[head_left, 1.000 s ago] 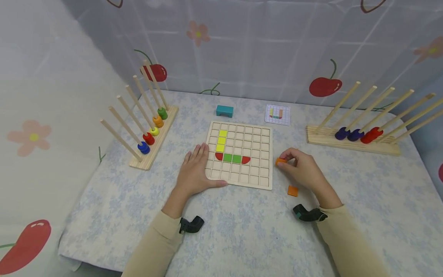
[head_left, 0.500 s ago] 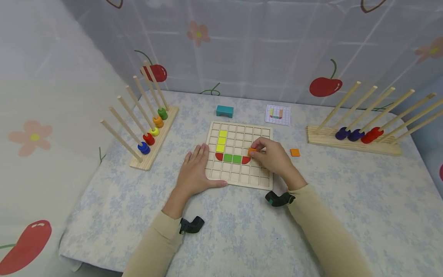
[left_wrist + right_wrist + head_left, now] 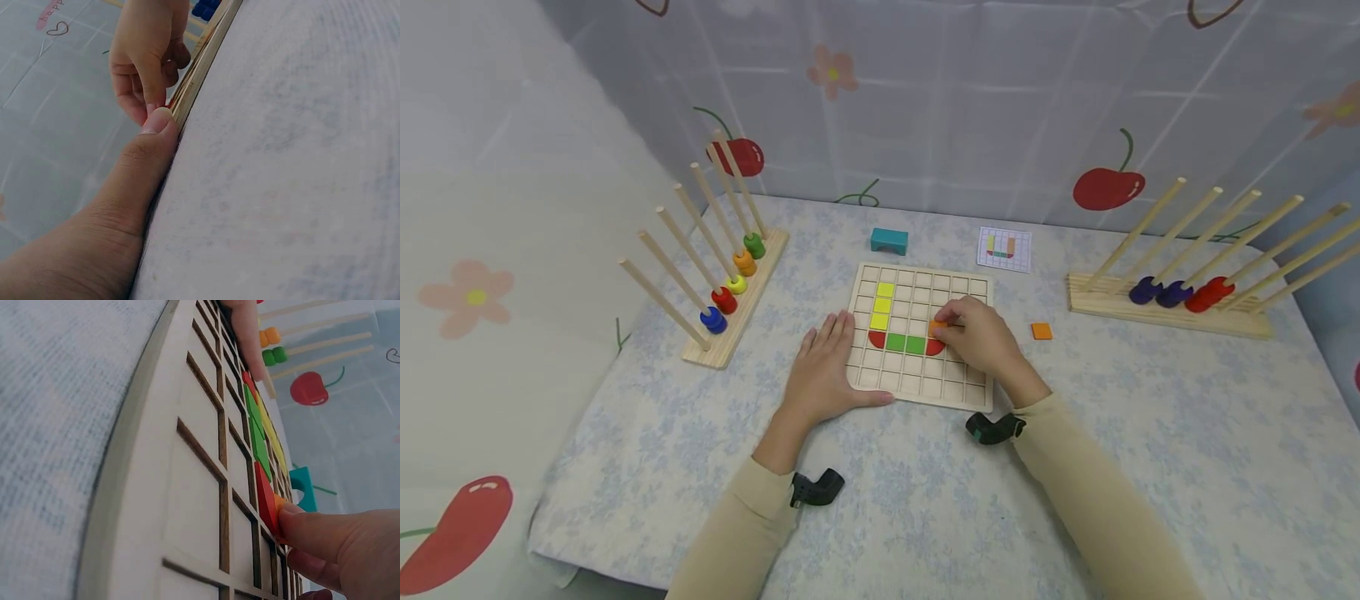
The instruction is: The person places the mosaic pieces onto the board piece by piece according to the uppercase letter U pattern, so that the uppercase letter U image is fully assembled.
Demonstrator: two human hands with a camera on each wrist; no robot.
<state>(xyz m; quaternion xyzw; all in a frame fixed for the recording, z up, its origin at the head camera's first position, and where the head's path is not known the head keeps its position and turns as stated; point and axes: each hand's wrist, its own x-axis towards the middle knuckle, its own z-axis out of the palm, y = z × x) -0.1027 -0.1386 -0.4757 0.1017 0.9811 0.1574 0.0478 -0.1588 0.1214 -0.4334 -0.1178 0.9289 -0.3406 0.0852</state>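
Note:
My right hand (image 3: 981, 333) pinches an orange square tile (image 3: 937, 329) between thumb and fingers. It sits over the wooden grid board (image 3: 960, 391), just behind the right red quarter-round tile (image 3: 934, 347); in the right wrist view the orange tile (image 3: 279, 500) shows past that red piece (image 3: 266, 499). My left hand (image 3: 823, 371) lies flat with spread fingers at the board's left edge, thumb along the front edge. Set in the grid are several yellow tiles (image 3: 881, 306) in a column, two green tiles (image 3: 906, 343) in a row and another red quarter-round (image 3: 877, 339) at the corner.
A second orange tile (image 3: 1041, 332) lies right of the board. Behind stand a teal bridge block (image 3: 889, 241) and a pattern card (image 3: 1004, 249). Pegged wooden racks with coloured beads flank the board, one at left (image 3: 706, 356), one at right (image 3: 1165, 316).
My right hand has carried an orange tile from beside the board leftward onto the grid. The other orange tile has shifted further back on the table. My left hand has stayed put.

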